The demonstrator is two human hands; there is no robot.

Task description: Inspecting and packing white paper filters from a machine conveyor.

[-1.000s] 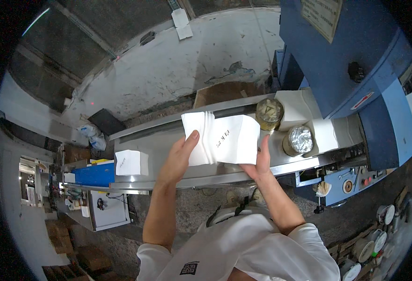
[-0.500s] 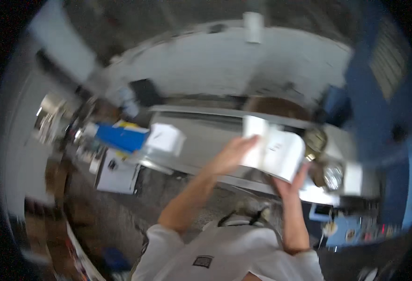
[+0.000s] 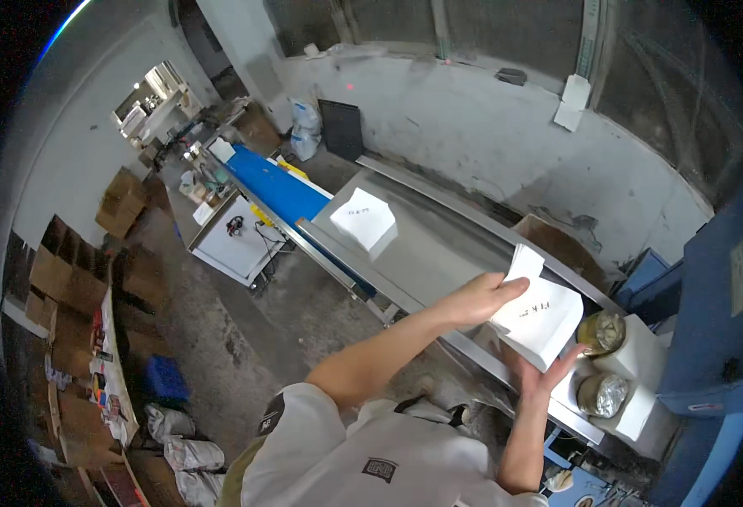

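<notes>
I hold a white paper packet [image 3: 544, 317] with dark handwriting on its face, above the near right part of a grey metal conveyor table [image 3: 439, 253]. My left hand [image 3: 485, 297] is closed on its left side, the thumb over a raised white flap. From below, my right hand [image 3: 540, 376] supports the lower edge. One of its digits points out to the right, while others are hidden under the packet. A similar white packet [image 3: 363, 221] with writing lies farther left on the metal. Two foil-topped jars [image 3: 601, 333] stand right of my right hand.
A blue belt [image 3: 280, 182] runs from the metal toward the far left. White blocks [image 3: 637, 414] sit beside the jars, near a blue cabinet [image 3: 713, 313]. Behind the metal rail is a cardboard box [image 3: 557, 243]. Cardboard boxes [image 3: 76, 275] and grey sacks [image 3: 194, 454] stand at left.
The view has turned and sharpened from blur. Both hands still hold the packet, which now appears farther right and lower. Its left flap shows smaller than before.
</notes>
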